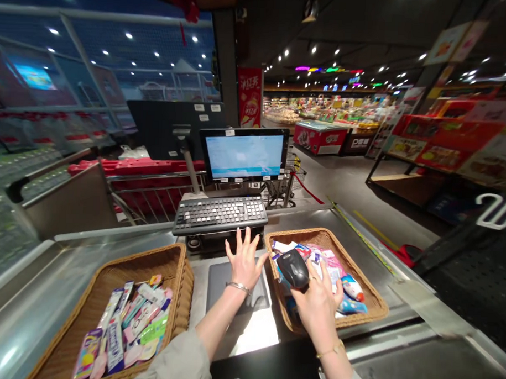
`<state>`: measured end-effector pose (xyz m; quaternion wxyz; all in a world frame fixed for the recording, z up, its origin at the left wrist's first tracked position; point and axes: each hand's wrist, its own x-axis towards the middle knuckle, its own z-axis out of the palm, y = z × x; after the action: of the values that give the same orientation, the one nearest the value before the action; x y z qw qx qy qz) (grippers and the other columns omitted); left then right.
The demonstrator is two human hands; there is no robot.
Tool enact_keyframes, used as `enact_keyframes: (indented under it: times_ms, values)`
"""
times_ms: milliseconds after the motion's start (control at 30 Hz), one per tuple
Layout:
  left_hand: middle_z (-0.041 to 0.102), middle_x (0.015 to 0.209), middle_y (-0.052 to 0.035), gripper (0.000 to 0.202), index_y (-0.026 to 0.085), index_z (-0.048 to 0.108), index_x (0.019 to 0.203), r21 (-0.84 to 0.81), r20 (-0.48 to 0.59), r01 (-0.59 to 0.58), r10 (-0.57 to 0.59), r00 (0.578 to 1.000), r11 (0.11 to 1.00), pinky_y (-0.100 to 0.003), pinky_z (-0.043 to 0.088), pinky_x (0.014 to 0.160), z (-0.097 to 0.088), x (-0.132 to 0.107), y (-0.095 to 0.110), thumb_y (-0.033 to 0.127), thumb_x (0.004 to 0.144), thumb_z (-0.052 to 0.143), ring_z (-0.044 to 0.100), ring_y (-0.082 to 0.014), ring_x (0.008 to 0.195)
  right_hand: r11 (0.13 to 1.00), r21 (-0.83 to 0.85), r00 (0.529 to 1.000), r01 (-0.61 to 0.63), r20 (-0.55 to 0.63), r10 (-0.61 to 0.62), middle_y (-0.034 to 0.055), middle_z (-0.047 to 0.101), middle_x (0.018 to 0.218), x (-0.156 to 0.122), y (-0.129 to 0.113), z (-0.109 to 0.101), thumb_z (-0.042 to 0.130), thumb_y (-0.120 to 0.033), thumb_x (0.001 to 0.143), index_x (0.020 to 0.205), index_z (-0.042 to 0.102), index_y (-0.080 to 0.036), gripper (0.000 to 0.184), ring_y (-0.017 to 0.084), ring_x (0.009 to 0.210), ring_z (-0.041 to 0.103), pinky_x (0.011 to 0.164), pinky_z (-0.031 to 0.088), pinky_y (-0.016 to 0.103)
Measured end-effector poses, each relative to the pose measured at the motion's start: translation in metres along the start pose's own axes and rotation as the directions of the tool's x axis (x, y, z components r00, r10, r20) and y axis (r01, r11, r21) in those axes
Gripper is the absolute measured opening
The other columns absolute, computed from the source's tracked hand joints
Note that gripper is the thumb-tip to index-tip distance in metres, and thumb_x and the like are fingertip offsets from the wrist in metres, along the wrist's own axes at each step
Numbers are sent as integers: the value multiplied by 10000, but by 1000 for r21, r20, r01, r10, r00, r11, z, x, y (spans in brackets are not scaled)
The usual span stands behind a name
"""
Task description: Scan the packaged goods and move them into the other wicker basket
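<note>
My left hand (245, 264) is over the counter with its fingers spread, holding nothing. It is just in front of the keyboard (221, 211) and above a grey flat plate (218, 285). My right hand (319, 302) is over the right wicker basket (375, 312), with thumb and fingers at the near end of a black rounded device (293, 267) shaped like a computer mouse. The fingers seem to grip it, though its underside is hidden. Beneath lie colourful small packages (351, 287), partly covered by the hand.
Another wicker basket (187, 289) at left holds several small packs and tubes (115, 339). Behind the keyboard stands a lit monitor (245, 155), with a second dark screen (164, 128) beside it. Metal counter (285, 215) surrounds both baskets. Shelving (445, 141) stands at the right.
</note>
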<state>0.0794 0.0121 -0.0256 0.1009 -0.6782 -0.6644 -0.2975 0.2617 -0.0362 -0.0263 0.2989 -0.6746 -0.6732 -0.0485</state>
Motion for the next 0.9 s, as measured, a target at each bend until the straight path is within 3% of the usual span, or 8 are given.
enact_keyframes:
  times_ms: [500, 900]
  values:
    - [274, 1551, -89, 505, 248, 486, 1362, 138, -84, 210, -199, 976, 968, -647, 58, 1139, -68, -50, -90, 468, 908, 468, 151, -326, 1453, 948, 162, 953, 273, 87, -289, 83, 589, 1310, -10, -94, 18, 503, -262, 753, 1176, 586, -190, 437, 281, 1368, 320, 1100, 137, 546]
    - [307, 1536, -107, 487, 242, 489, 1360, 226, -113, 332, -314, 943, 916, -655, 84, 1127, -97, -93, -158, 427, 909, 478, 161, -323, 1450, 917, 224, 913, 329, 173, -370, 65, 602, 1297, -30, -140, 38, 481, -260, 754, 1116, 609, -192, 390, 265, 1373, 317, 1098, 127, 543]
